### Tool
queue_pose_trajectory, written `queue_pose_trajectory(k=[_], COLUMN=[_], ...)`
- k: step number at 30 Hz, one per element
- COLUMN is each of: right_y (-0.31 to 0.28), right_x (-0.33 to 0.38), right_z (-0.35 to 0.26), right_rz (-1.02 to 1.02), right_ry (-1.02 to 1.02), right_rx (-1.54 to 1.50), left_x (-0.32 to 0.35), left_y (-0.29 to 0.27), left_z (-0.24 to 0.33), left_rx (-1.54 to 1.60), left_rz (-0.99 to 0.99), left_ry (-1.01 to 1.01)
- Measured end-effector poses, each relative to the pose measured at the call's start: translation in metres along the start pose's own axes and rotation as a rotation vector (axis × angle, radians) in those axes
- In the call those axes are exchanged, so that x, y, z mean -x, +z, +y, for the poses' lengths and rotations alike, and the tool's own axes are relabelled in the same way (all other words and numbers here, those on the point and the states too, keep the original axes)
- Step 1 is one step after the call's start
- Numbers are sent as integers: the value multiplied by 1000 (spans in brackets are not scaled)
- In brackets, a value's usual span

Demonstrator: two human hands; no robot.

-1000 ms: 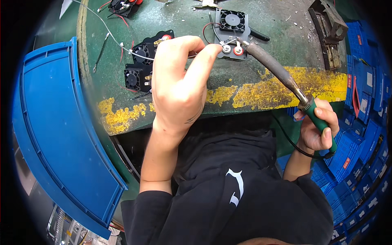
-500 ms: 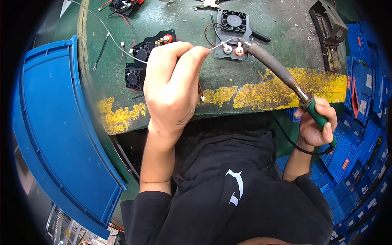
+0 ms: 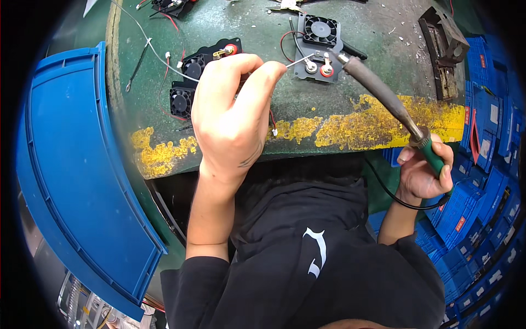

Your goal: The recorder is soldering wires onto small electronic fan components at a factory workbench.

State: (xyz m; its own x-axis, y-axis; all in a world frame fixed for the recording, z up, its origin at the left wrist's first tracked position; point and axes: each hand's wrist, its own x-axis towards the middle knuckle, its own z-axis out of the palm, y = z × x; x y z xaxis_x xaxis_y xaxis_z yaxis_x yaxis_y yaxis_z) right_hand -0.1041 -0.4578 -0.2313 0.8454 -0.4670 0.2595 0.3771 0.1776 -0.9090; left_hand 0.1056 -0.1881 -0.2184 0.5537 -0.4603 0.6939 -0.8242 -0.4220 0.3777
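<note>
Head view shows two bare hands at work over a green tabletop (image 3: 296, 107), which has a band of worn yellow paint along its near edge. The left hand (image 3: 233, 115) has its grip closed upon a thin grey wire (image 3: 299, 60), pinched between the thumb and the forefinger. From these fingers, the short free end of the wire points up and to the right, to a grey plate (image 3: 302, 50). This plate lies flat on the tabletop, ahead of the hands and between them. It carries a black fan (image 3: 320, 29) at its far part, and nearer to the person it has a pale terminal (image 3: 310, 67) and, just beside it, a red-ringed terminal (image 3: 327, 70).

The right hand (image 3: 424, 172) is grasping the green handle of a soldering iron (image 3: 378, 90), with the fingers wrapped around it. The iron leans up and to the left, and its tip is near the terminals; whether it touches the metal, I cannot tell. A black cord (image 3: 392, 192) hangs in a curve from the handle.

Beyond the left hand, and partly hidden by it, are two smaller black fans (image 3: 180, 102). To the right, at the far side, a dark metal holder (image 3: 445, 41) stands on the tabletop. A large blue bin (image 3: 87, 164) is at the left, and many blue crates (image 3: 466, 203) are at the right.
</note>
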Motion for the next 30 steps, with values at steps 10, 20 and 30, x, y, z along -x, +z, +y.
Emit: queue_pose_trajectory(k=[10,20,30], right_y=[-2,-8,-1], right_x=[-16,-45,-55], right_z=[-8,-25,-25], right_rz=[-46,82,57], right_ry=[15,147,182], right_rx=[-18,-17,29], left_x=[-2,-3,-2], left_y=[1,2,2], left_z=[2,-2,-1], left_rx=[34,22,12], left_rz=[-15,-8,-13], left_ry=[18,48,58])
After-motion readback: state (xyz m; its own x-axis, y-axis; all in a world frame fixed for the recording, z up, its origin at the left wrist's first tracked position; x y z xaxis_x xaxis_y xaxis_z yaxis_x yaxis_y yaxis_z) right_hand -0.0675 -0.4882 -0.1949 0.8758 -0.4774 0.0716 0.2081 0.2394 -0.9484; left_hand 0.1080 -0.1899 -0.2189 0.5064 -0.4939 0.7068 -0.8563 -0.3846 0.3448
